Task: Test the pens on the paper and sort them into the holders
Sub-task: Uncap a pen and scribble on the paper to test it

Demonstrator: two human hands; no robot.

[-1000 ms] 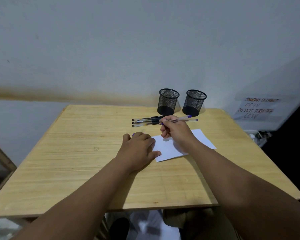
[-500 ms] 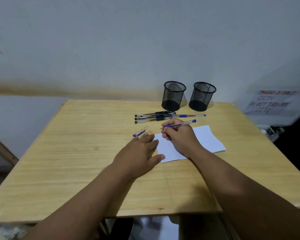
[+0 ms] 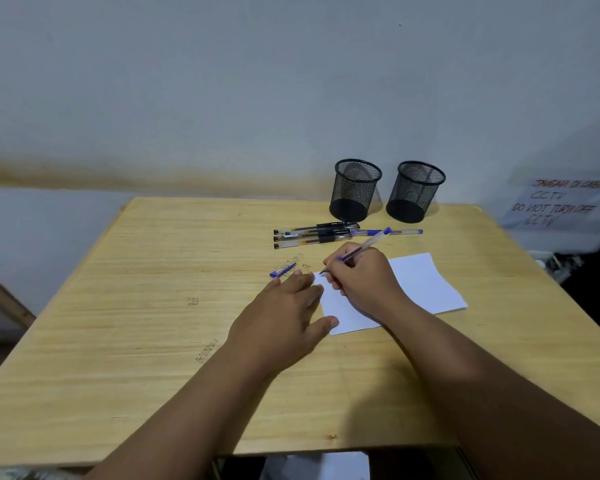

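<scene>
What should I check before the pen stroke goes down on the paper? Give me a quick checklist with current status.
1. Pen gripped in right hand, in a writing hold: ok.
2. Pen uncapped; cap lies on the table beside the left fingertips: ok.
3. Tip over the paper, at its far left corner: ok; touching it: cannot tell.
4. Left hand flat, thumb and fingers on the paper's left edge: ok.
5. Both holders upright, apparently empty: ok.
6. Untested pens clear of the paper: ok.
</scene>
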